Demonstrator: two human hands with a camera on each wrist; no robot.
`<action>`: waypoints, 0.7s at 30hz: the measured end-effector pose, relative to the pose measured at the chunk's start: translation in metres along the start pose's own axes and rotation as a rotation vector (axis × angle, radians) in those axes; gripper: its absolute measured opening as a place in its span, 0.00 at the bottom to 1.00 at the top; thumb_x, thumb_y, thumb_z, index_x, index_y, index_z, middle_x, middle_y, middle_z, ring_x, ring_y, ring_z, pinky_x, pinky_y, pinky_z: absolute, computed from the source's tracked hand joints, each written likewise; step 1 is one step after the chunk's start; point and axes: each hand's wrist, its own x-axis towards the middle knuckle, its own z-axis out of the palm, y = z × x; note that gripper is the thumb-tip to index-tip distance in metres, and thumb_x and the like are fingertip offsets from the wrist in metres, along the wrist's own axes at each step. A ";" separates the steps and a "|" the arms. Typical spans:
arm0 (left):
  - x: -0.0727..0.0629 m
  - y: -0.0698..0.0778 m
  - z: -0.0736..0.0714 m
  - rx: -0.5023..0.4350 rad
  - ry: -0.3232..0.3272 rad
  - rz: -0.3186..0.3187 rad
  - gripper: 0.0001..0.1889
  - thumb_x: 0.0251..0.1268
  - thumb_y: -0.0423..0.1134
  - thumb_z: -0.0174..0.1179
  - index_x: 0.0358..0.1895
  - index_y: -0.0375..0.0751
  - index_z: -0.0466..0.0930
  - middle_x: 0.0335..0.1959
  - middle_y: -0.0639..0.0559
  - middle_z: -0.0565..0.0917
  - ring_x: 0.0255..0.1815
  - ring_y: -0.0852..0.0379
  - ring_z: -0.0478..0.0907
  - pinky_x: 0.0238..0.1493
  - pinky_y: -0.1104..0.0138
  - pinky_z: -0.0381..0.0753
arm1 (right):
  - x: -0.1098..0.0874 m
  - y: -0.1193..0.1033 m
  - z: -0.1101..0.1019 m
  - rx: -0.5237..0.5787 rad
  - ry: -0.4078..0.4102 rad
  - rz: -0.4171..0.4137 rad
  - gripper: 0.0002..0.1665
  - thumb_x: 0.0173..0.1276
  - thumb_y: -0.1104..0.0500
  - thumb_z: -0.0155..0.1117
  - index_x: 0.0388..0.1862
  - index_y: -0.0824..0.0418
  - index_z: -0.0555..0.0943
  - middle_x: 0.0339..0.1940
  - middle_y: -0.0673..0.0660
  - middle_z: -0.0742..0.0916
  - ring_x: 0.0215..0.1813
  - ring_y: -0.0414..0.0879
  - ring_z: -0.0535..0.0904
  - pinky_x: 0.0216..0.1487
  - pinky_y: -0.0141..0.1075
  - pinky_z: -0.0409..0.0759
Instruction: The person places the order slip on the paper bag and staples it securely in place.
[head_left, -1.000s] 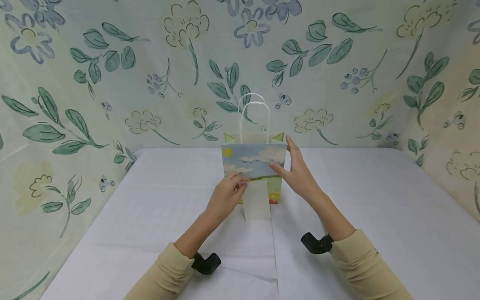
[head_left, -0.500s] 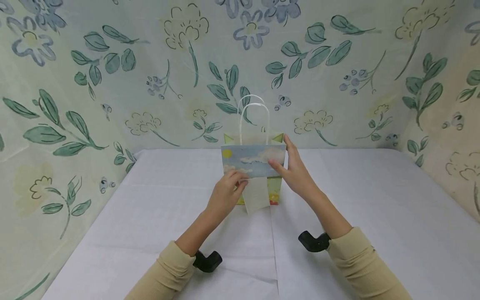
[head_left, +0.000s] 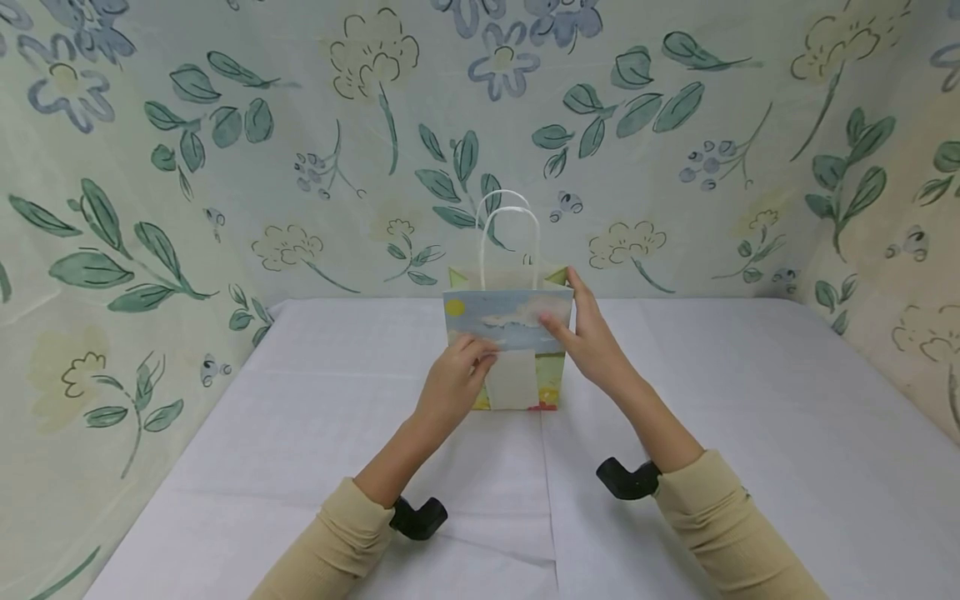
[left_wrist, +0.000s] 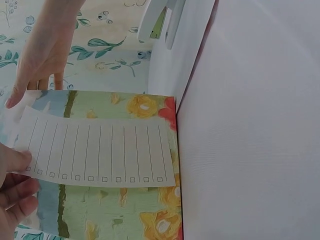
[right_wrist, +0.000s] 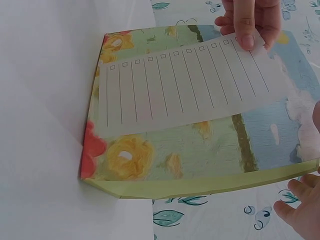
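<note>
The left hand (head_left: 452, 375) pinches one end of a lined paper (head_left: 513, 379) between thumb and curled fingers. The paper, with a small box on each line, lies over the front of an upright paper bag (head_left: 498, 312), its other end near the bag's base. The right hand (head_left: 597, 346) grips the bag's side edge, thumb in front, fingers behind. The bag stands on a white-covered table (head_left: 300, 417), two white handles (head_left: 512, 209) raised; its inside is mostly hidden.

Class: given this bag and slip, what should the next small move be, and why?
Probably the left hand should press the lined slip against the front of the bag: it pinches the slip's upper end, the slip hangs before that face, and the right hand holds the bag's side.
</note>
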 end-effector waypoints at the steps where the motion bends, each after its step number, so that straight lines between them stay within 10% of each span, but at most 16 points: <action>1: 0.000 0.000 0.000 0.004 0.004 0.003 0.06 0.60 0.33 0.58 0.39 0.39 0.81 0.34 0.50 0.79 0.34 0.58 0.76 0.36 0.70 0.77 | 0.000 0.000 0.000 -0.003 0.000 -0.002 0.51 0.65 0.40 0.51 0.73 0.56 0.34 0.75 0.58 0.46 0.75 0.54 0.39 0.71 0.54 0.44; 21: 0.015 0.001 0.000 0.016 0.103 0.052 0.06 0.60 0.33 0.58 0.39 0.39 0.81 0.34 0.50 0.79 0.35 0.56 0.76 0.35 0.69 0.76 | 0.004 -0.003 0.003 0.064 0.043 -0.031 0.52 0.64 0.47 0.57 0.73 0.57 0.35 0.71 0.64 0.52 0.71 0.58 0.52 0.70 0.54 0.49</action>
